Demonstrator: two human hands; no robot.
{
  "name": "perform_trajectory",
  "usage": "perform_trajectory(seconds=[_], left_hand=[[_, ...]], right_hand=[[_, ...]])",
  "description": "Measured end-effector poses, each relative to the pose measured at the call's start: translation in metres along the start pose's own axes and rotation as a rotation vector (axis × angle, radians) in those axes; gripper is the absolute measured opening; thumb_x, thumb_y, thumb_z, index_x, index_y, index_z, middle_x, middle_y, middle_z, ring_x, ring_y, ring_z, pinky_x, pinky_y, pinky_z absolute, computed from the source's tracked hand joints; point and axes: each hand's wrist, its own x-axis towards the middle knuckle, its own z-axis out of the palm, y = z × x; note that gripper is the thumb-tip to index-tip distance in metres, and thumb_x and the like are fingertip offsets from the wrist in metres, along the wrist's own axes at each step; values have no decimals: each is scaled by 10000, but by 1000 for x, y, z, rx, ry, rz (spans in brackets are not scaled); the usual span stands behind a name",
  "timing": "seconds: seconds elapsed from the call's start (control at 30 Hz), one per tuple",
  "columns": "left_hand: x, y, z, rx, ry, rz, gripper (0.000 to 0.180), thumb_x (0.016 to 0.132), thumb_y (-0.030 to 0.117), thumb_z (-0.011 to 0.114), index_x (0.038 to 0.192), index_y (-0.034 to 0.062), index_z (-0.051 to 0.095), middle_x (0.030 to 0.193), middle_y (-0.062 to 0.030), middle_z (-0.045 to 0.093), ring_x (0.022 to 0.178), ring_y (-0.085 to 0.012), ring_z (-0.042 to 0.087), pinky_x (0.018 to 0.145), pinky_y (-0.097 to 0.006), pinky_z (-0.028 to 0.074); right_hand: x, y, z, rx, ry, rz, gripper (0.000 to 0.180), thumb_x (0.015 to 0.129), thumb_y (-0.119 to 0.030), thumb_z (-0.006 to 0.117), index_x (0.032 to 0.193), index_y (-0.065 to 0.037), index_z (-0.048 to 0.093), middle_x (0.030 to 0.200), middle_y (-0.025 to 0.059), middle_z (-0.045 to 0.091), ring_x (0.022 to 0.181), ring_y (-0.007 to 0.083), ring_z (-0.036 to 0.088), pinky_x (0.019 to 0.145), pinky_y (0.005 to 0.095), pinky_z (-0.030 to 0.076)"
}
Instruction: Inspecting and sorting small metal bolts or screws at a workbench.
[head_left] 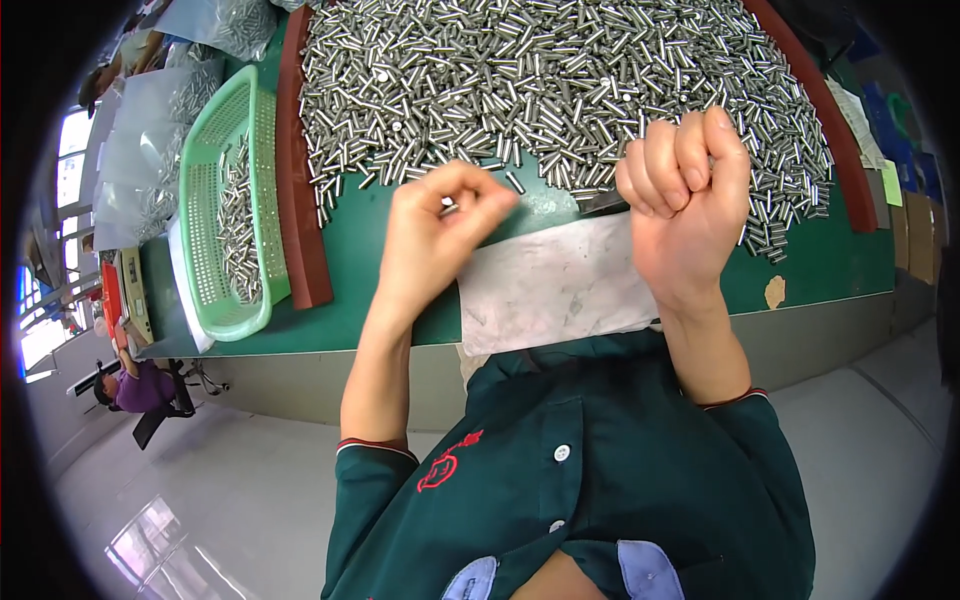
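A wide heap of short silvery metal pins (pixel 540 70) covers the far part of the green tabletop. My left hand (pixel 430 230) is closed, thumb against curled fingers, at the heap's near edge. A shiny bit of metal shows within its curl; whether the hand holds it or it lies behind, I cannot tell. My right hand (pixel 688 200) is raised with its fingers folded into the palm, so anything inside is hidden. Below and between the hands lies a smudged whitish cloth (pixel 555 285) at the table's front. A dark flat object (pixel 600 203) partly shows beside my right hand.
Reddish-brown rails (pixel 298 180) (pixel 835 150) flank the heap. Left of it stands a green perforated basket (pixel 262 200) with pins inside. Clear plastic bags (pixel 150 130) of metal parts lie farther left. A person in purple (pixel 145 388) sits in the background at left.
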Motion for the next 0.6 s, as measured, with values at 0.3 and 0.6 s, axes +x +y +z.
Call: perform_trajectory(seconds=[0.3, 0.6], left_hand=[[8, -8, 11, 482, -1, 321, 64, 724, 49, 609, 769, 13, 581, 588, -73, 540, 461, -163, 488, 461, -260, 392], [-1, -10, -4, -1144, -256, -341, 183, 870, 242, 475, 891, 61, 462, 708, -27, 414, 553, -51, 297, 437, -174, 244]], right_hand=[[0, -1, -2, -20, 27, 15, 375, 892, -249, 310, 545, -112, 278, 428, -6, 267, 388, 70, 186, 373, 224, 194], [-3, -1, 4, -31, 38, 56, 379, 904, -241, 282, 541, -136, 264, 440, -32, 243, 383, 60, 165, 373, 214, 180]])
